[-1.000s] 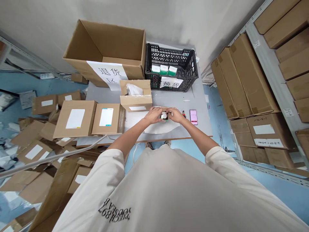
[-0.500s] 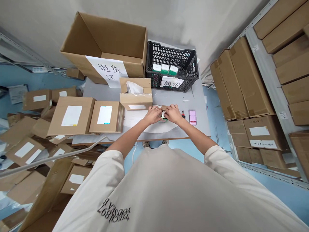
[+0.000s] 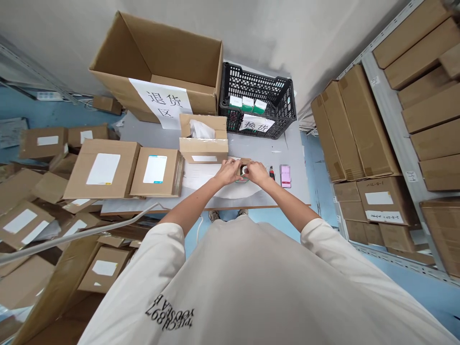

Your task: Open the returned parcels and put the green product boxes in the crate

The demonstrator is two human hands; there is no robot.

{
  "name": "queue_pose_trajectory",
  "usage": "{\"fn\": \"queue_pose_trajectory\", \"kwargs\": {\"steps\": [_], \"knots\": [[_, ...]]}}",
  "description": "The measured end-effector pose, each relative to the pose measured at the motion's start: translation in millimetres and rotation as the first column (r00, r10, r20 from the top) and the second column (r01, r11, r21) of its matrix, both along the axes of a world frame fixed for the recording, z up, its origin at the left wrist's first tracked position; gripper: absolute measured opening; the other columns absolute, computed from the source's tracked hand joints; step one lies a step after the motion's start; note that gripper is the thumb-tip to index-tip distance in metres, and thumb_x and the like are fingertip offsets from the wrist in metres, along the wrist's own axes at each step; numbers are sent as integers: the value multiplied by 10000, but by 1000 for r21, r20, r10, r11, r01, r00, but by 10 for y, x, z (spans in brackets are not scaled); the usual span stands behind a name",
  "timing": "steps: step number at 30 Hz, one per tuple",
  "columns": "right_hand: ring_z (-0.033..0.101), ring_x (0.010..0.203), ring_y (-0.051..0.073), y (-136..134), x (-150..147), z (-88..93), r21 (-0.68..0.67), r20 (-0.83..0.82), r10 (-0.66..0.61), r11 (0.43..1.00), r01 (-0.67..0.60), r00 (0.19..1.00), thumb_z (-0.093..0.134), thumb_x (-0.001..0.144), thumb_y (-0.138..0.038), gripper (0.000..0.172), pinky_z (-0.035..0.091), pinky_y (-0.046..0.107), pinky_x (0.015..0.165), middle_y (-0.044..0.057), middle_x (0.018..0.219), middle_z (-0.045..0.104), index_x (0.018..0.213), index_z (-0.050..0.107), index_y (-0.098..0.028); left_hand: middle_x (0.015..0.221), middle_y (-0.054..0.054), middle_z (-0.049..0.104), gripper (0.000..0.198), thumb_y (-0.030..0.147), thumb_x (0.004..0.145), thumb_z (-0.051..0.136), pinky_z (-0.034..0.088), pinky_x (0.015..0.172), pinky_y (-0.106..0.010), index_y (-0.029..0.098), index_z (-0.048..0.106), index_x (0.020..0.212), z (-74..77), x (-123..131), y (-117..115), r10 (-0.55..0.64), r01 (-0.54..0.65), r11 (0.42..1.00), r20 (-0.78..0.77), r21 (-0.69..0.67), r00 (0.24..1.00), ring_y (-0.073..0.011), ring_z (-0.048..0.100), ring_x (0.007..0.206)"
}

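Note:
Both hands meet over a small open box (image 3: pixel 246 162), brown with some green at its lower edge, on the table (image 3: pixel 287 201). My left hand (image 3: pixel 229 171) grips its left side with bent fingers. At its right, my right hand (image 3: pixel 256 171) has its fingers bent together over a small round item (image 3: pixel 245 170), dark with a white ring, inside the box. The fingertips partly hide this item. White paper (image 3: pixel 201 178) lies under and left of the hands. A red and black tool (image 3: pixel 272 172) and a phone (image 3: pixel 285 176) lie to the right.
Behind stand a large open carton (image 3: pixel 201 103), a black crate (image 3: pixel 287 120) with small green-white boxes, and a small open carton (image 3: pixel 204 155). Two closed boxes (image 3: pixel 158 187) sit left. Shelving (image 3: pixel 413 177) holds cartons at right; boxes pile up on the left.
My right hand's fingers have closed in over the round item, which now shows dark with a white ring. Less of the box's green part shows. The view has shifted slightly.

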State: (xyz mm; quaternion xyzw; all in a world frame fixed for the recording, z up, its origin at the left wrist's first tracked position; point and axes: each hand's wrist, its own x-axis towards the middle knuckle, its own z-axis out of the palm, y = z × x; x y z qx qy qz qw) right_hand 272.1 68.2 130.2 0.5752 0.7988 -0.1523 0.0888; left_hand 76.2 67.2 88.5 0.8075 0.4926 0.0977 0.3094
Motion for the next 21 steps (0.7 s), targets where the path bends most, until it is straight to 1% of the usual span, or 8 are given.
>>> {"fn": "queue_pose_trajectory", "kwargs": {"steps": [2,4,7,10,13,15,17,21], "knots": [[817,1193,431,-5,-45,24,-9,20,-17,1000,17,1000,878,957,-313,189,593,511,1080,236,1197,876,1110,867,-203,1331,-201,765,617,400,824,910,435,1189,-616,251,605,1339,-8,-6,-2,-3,3,1000,8,-7,1000,-497,569,1494],[817,1207,441,5,-88,44,-24,35,-36,999,37,999,890,946,-324,239,585,529,1099,235,1177,881,1150,858,-203,1346,-204,767,624,385,827,901,434,1190,-613,246,597,1353,-10,-13,-5,-4,4,1000,17,-14,1000,-495,570,1497],[819,1219,445,40,-131,54,-69,70,-66,995,71,995,877,943,-341,335,595,521,1079,240,1219,876,1237,823,-190,1400,-194,770,683,357,831,880,429,1201,-607,253,581,1436,-3,-23,-8,-5,6,1000,35,-14,999,-489,566,1514],[821,1223,441,53,-139,38,-80,72,-80,993,85,994,855,930,-322,430,606,496,1049,226,1233,874,1330,770,-190,1487,-177,759,845,340,822,871,423,1218,-600,273,521,1588,10,-33,-9,-5,5,1000,55,-12,998,-478,558,1535],[820,1204,437,7,-125,16,-15,23,-81,997,81,996,842,912,-299,543,603,486,1029,206,1229,875,1425,693,-204,1524,-174,757,1034,319,817,856,412,1232,-604,275,399,1743,25,-36,-9,0,1,1000,60,-19,998,-478,552,1549],[806,1199,449,-47,-113,23,23,2,-81,996,81,997,821,921,-304,540,592,492,1021,215,1207,872,1425,663,-194,1504,-186,770,1105,298,826,827,411,1230,-604,248,324,1808,35,-33,-9,1,0,1000,52,-22,999,-483,552,1547],[784,1201,462,-102,-93,67,50,-6,-89,995,89,996,789,935,-306,489,573,500,1024,231,1175,865,1385,649,-175,1485,-193,780,1141,294,835,810,413,1223,-600,223,277,1841,47,-25,-7,4,-3,1000,41,-24,999,-488,554,1540],[748,1168,472,-165,2,278,141,-62,-99,984,107,993,750,921,-290,406,534,509,1026,252,1144,842,1288,625,-170,1520,-191,763,1223,327,823,847,412,1223,-591,228,222,1870,72,-5,-3,5,-5,1000,26,-25,1000,-497,547,1540]]}}
